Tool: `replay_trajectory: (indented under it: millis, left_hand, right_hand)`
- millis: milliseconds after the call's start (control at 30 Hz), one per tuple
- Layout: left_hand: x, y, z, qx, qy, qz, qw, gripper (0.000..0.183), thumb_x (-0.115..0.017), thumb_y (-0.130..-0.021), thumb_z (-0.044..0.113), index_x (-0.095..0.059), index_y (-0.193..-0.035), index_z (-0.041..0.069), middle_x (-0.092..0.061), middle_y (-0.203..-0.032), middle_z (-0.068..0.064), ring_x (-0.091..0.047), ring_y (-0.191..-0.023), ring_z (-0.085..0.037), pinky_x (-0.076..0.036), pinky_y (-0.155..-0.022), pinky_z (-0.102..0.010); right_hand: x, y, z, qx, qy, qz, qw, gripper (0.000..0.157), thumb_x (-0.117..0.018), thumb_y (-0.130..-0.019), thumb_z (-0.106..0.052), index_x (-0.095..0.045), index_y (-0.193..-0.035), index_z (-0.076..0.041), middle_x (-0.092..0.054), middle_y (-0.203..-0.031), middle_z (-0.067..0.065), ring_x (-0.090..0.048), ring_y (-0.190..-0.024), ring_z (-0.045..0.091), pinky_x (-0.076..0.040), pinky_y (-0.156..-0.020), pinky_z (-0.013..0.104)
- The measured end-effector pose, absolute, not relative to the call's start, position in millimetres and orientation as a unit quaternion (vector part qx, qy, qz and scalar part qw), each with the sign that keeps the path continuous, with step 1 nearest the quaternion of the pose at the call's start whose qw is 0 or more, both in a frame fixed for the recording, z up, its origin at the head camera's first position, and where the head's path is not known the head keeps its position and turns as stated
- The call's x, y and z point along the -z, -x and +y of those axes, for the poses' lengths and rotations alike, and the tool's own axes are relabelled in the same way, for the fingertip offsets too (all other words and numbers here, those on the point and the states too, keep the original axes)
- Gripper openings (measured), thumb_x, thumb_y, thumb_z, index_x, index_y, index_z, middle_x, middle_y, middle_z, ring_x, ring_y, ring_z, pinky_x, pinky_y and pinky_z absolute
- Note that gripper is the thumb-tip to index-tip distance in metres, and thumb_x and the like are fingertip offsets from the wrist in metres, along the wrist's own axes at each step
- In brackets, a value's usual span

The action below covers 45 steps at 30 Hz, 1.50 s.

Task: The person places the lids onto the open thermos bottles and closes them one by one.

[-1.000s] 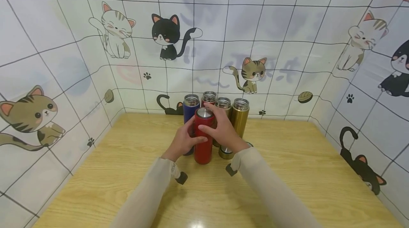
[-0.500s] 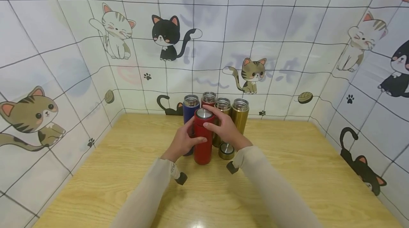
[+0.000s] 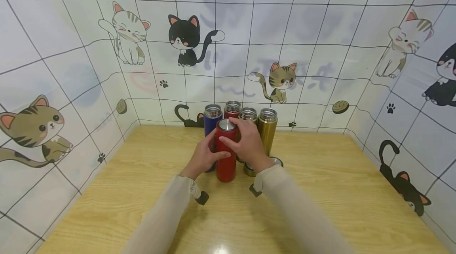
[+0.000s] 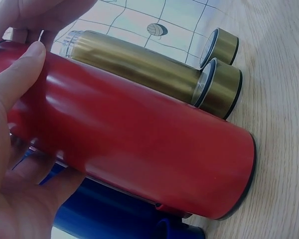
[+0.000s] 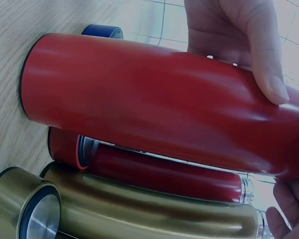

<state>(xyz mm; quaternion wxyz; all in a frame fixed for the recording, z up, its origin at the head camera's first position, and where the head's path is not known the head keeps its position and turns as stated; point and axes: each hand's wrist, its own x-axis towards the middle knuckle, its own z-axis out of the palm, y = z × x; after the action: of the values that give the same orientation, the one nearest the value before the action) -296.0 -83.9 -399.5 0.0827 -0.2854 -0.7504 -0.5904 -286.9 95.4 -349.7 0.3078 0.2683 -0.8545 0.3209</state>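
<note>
In the head view a red thermos bottle (image 3: 226,169) stands upright on the table, its lid (image 3: 227,125) with a round steel top in place. My left hand (image 3: 201,158) holds its body from the left, thumb across the front. From the right, my right hand (image 3: 249,143) grips the lid, thumb in front and fingers on the far side. The left wrist view shows left-hand fingers (image 4: 20,69) against the red wall. In the right wrist view the right-hand fingertips (image 5: 284,209) are partly cut off by the frame edge.
Behind stand lidless bottles: blue (image 3: 211,121), dark red (image 3: 232,108) and two gold, one (image 3: 268,131) at the right. Two gold lids (image 4: 224,92) lie by my right wrist. A red lid (image 5: 65,147) and a blue lid (image 5: 102,31) sit among the bottles. A cat-printed sheet surrounds the table.
My right hand turned back at the lid, baring a gold lid beside it, then came round again so its thumb lies further left. The left hand and the red thermos bottle stay put.
</note>
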Motion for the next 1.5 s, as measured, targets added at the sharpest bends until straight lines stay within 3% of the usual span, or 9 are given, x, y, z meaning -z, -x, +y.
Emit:
replay_trajectory:
  millis: [233, 400, 500, 700, 867, 1067, 1233, 1500]
  left_hand:
    - [398.3, 296.5, -83.6, 0.59, 0.293, -0.749, 0.077, 0.082, -0.08, -0.081, 0.012, -0.036, -0.151, 0.02, -0.055, -0.136, -0.007, -0.061, -0.115, -0.023, -0.051, -0.093, -0.036]
    - [396.6, 296.3, -82.8, 0.59, 0.293, -0.749, 0.077, 0.082, -0.08, -0.081, 0.012, -0.036, -0.15, 0.02, -0.055, -0.136, -0.005, -0.061, -0.114, -0.021, -0.051, -0.093, -0.034]
    - [396.9, 297.1, -83.1, 0.593, 0.295, -0.745, 0.075, 0.081, -0.08, -0.081, 0.012, -0.038, -0.149, 0.022, -0.056, -0.135, -0.003, -0.061, -0.114, -0.02, -0.051, -0.093, -0.034]
    - [398.2, 297.1, -83.3, 0.597, 0.293, -0.744, 0.062, 0.082, -0.08, -0.082, 0.012, -0.036, -0.15, 0.021, -0.057, -0.134, -0.004, -0.061, -0.115, -0.022, -0.05, -0.094, -0.036]
    - [397.7, 294.9, -83.7, 0.6, 0.286, -0.745, 0.061, 0.081, -0.079, -0.082, 0.011, -0.036, -0.15, 0.02, -0.058, -0.132, -0.004, -0.061, -0.113, -0.022, -0.051, -0.093, -0.036]
    - [396.3, 294.8, -83.7, 0.596, 0.283, -0.749, 0.065, 0.081, -0.079, -0.082, 0.011, -0.036, -0.15, 0.021, -0.058, -0.133, -0.003, -0.061, -0.114, -0.02, -0.05, -0.094, -0.036]
    - [396.9, 294.9, -84.5, 0.597, 0.281, -0.748, 0.064, 0.081, -0.079, -0.082, 0.011, -0.036, -0.15, 0.021, -0.058, -0.134, -0.004, -0.06, -0.115, -0.022, -0.05, -0.094, -0.037]
    - [398.3, 294.2, -84.6, 0.598, 0.281, -0.748, 0.068, 0.081, -0.079, -0.083, 0.012, -0.035, -0.151, 0.022, -0.057, -0.134, -0.005, -0.06, -0.115, -0.023, -0.05, -0.093, -0.038]
  right_hand:
    - [350.8, 288.8, 91.1, -0.274, -0.266, -0.844, 0.377, 0.063, -0.078, -0.079, -0.044, -0.059, -0.123, -0.002, -0.065, -0.113, 0.01, -0.05, -0.098, 0.025, -0.045, -0.085, 0.042]
    - [346.7, 286.4, 88.8, -0.259, -0.251, -0.855, 0.372, 0.063, -0.076, -0.08, -0.048, -0.057, -0.12, -0.003, -0.062, -0.109, 0.009, -0.049, -0.095, 0.023, -0.045, -0.08, 0.038]
    - [343.5, 284.2, 91.1, -0.304, -0.26, -0.861, 0.314, 0.061, -0.075, -0.083, -0.044, -0.053, -0.125, -0.006, -0.058, -0.116, 0.008, -0.047, -0.101, 0.023, -0.049, -0.084, 0.038]
    - [340.3, 285.6, 105.5, -0.454, -0.32, -0.823, 0.123, 0.057, -0.068, -0.091, -0.02, -0.045, -0.143, -0.019, -0.047, -0.139, 0.006, -0.044, -0.126, 0.024, -0.045, -0.099, 0.047]
    - [336.5, 287.7, 112.2, -0.5, -0.339, -0.795, 0.059, 0.056, -0.064, -0.093, -0.018, -0.045, -0.146, -0.018, -0.048, -0.142, 0.007, -0.046, -0.128, 0.026, -0.039, -0.104, 0.05]
    - [334.3, 288.6, 112.3, -0.49, -0.346, -0.797, 0.07, 0.057, -0.066, -0.093, -0.018, -0.045, -0.146, -0.014, -0.049, -0.142, 0.009, -0.045, -0.129, 0.028, -0.037, -0.106, 0.052]
    - [335.6, 289.8, 111.0, -0.463, -0.346, -0.811, 0.091, 0.056, -0.068, -0.092, -0.02, -0.047, -0.144, -0.019, -0.05, -0.141, 0.006, -0.045, -0.129, 0.025, -0.037, -0.106, 0.05]
    - [336.4, 288.5, 108.0, -0.383, -0.331, -0.846, 0.166, 0.058, -0.072, -0.089, -0.029, -0.051, -0.142, -0.019, -0.054, -0.134, 0.006, -0.046, -0.119, 0.025, -0.043, -0.099, 0.051]
